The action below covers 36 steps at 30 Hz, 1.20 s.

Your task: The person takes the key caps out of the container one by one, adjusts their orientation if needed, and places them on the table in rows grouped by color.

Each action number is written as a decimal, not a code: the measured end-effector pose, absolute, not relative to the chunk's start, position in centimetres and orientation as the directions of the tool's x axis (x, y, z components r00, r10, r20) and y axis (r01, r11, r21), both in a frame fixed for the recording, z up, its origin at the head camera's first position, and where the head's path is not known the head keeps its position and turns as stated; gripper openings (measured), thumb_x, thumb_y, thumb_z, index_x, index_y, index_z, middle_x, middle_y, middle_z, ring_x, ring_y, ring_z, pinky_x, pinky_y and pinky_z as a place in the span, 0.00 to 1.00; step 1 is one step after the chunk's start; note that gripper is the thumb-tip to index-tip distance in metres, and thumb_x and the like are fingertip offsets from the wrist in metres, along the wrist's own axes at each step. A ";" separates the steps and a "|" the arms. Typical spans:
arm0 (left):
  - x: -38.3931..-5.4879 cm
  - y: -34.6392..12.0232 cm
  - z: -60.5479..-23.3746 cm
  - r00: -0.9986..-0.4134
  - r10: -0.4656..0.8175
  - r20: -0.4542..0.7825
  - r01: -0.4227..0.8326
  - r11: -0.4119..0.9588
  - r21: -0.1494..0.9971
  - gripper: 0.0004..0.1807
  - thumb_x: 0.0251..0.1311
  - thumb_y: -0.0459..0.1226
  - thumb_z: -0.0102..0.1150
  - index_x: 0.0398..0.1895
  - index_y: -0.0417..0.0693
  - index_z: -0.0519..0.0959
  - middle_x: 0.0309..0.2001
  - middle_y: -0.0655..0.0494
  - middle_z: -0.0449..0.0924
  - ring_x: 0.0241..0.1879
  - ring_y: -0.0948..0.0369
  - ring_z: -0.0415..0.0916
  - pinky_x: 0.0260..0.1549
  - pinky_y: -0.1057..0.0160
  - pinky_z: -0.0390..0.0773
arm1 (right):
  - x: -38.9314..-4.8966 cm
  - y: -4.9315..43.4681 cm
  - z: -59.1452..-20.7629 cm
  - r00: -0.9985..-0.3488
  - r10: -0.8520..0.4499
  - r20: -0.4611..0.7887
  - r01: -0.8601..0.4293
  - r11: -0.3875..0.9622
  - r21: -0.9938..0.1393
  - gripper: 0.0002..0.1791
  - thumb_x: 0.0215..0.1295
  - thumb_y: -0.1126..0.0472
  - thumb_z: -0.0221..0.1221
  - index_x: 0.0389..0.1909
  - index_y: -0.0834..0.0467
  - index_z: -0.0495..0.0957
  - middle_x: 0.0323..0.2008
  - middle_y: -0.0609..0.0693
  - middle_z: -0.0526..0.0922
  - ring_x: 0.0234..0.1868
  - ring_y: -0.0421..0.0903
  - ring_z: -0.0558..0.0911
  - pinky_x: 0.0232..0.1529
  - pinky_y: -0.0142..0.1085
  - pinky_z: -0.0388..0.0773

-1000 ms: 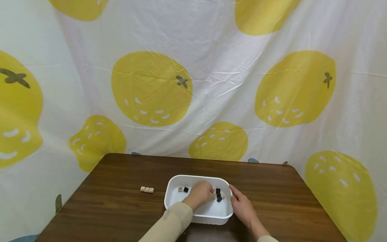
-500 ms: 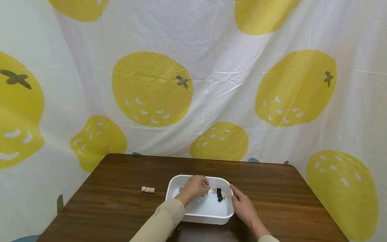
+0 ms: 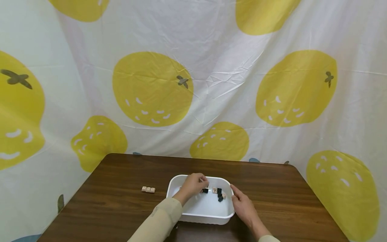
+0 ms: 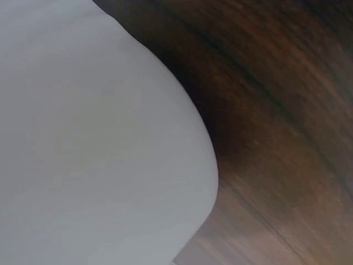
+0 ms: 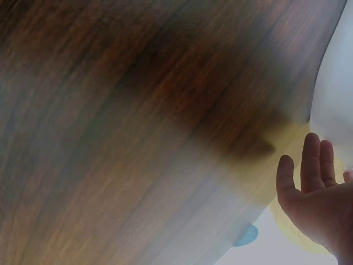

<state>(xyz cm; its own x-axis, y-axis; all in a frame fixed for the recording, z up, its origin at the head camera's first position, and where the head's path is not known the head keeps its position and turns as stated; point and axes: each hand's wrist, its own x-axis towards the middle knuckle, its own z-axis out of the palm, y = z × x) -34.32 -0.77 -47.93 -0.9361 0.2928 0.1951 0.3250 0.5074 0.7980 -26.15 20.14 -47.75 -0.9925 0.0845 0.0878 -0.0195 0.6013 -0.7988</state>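
Note:
A white plastic tub stands on the table, holding several small black and beige keycaps. My left hand reaches into it over the far wall, fingers bent downward. Right at its fingertips lies a black keycap; I cannot tell whether they pinch it. Beside it, toward the right end, sit a beige keycap and black keycaps. My right hand rests along the tub's right end, its fingers straight against the outer wall. In the right wrist view these fingers show extended beside the wall.
Three beige keycaps stand in a row on the dark wooden table, left of the tub. A white curtain with yellow fruit prints hangs close behind the table's far edge. The left wrist view is mostly filled by a pale surface.
My left hand has moved left and slightly back inside the tub, uncovering keycaps at the right and covering those at the left. A black keycap now shows at its fingertips. The right hand stays put.

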 end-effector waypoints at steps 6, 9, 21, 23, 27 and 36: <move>-34.4 -1.3 -47.8 -0.925 0.318 0.209 0.350 0.496 0.795 0.09 0.54 0.31 0.69 0.37 0.36 0.84 0.26 0.55 0.81 0.26 0.65 0.74 0.26 0.67 0.74 | -26.1 20.1 -47.7 -0.993 0.085 0.088 -0.019 0.601 -0.799 0.25 0.73 0.64 0.47 0.69 0.63 0.68 0.54 0.68 0.79 0.59 0.64 0.75 0.60 0.59 0.67; -34.5 -1.9 -47.7 -0.911 0.353 0.214 0.375 0.492 0.786 0.12 0.54 0.32 0.70 0.41 0.35 0.85 0.32 0.54 0.83 0.32 0.65 0.75 0.34 0.65 0.76 | -26.1 20.1 -47.7 -0.993 0.082 0.085 -0.019 0.602 -0.798 0.25 0.73 0.64 0.46 0.69 0.63 0.68 0.55 0.68 0.78 0.60 0.65 0.74 0.61 0.59 0.66; -35.1 -5.0 -46.6 -0.907 0.378 0.186 0.359 0.464 0.810 0.09 0.57 0.35 0.71 0.40 0.43 0.86 0.32 0.59 0.81 0.32 0.65 0.73 0.33 0.66 0.74 | -26.1 20.2 -47.7 -0.994 0.082 0.067 -0.005 0.602 -0.799 0.25 0.74 0.63 0.46 0.70 0.62 0.67 0.60 0.69 0.75 0.63 0.66 0.71 0.62 0.60 0.64; -35.2 -5.4 -46.5 -0.907 0.376 0.189 0.360 0.461 0.811 0.09 0.57 0.35 0.71 0.40 0.42 0.86 0.32 0.59 0.81 0.32 0.64 0.74 0.33 0.66 0.75 | -26.2 20.2 -47.8 -0.994 0.080 0.069 -0.007 0.602 -0.799 0.25 0.74 0.63 0.46 0.70 0.62 0.67 0.61 0.70 0.74 0.64 0.66 0.70 0.63 0.60 0.64; -35.5 -6.5 -46.2 -0.916 0.355 0.189 0.348 0.466 0.813 0.09 0.56 0.35 0.71 0.40 0.42 0.86 0.32 0.57 0.81 0.33 0.63 0.74 0.34 0.65 0.77 | -26.3 20.3 -47.9 -0.994 0.080 0.070 -0.008 0.603 -0.798 0.25 0.74 0.63 0.46 0.70 0.62 0.67 0.59 0.69 0.75 0.63 0.66 0.71 0.62 0.60 0.64; -35.9 -9.2 -45.7 -0.948 0.267 0.172 0.284 0.471 0.835 0.11 0.57 0.33 0.70 0.43 0.39 0.85 0.37 0.54 0.83 0.37 0.60 0.77 0.37 0.62 0.79 | -26.3 20.2 -47.9 -0.996 0.079 0.043 0.012 0.590 -0.807 0.25 0.74 0.63 0.45 0.70 0.61 0.67 0.61 0.69 0.74 0.64 0.66 0.69 0.63 0.61 0.62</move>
